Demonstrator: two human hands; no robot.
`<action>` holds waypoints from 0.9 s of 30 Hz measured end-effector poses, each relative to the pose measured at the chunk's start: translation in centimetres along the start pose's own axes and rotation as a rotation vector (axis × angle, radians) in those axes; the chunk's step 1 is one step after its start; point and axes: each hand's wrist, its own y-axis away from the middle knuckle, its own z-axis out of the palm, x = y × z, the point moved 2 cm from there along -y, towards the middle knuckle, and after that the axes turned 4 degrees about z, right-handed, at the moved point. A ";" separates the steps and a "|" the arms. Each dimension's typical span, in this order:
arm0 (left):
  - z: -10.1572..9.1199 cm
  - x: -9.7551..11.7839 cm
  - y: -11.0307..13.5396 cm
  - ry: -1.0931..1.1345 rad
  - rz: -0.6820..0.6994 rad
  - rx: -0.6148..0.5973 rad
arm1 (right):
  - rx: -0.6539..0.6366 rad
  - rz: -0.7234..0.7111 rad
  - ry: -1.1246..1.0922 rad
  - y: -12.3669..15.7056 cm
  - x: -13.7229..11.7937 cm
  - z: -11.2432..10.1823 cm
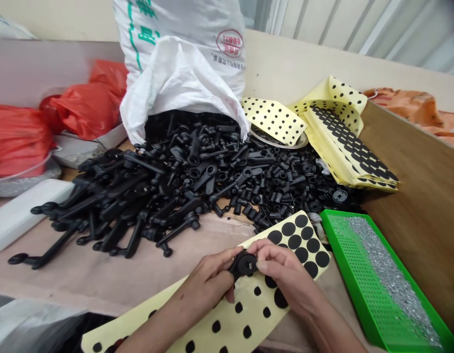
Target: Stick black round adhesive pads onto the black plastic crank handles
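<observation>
Both my hands meet over a yellow backing sheet (249, 314) of black round stickers near the table's front edge. My left hand (208, 284) grips a small black plastic crank part (244, 264) from the left. My right hand (281, 269) pinches the same part from the right, thumb and forefinger closed on its round hub. Beyond them lies a big heap of black plastic handles and small sleeves (182, 181), spilling from a white woven sack (182, 83).
A green perforated tray (362, 294) holding small silver screws sits at the right. More yellow sticker sheets (344, 142) lie at the back right. Red plastic bags (46, 117) and a white tray (17, 211) stand at the left. A wooden wall (421, 196) bounds the right side.
</observation>
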 end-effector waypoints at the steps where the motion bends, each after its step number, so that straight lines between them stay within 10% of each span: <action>1: 0.0 -0.1 0.0 0.000 0.000 0.000 | 0.000 0.001 0.002 0.0 0.0 0.0; 27: -0.3 0.0 0.2 -0.009 -0.041 -0.020 | -0.041 0.025 -0.041 -0.5 0.0 0.1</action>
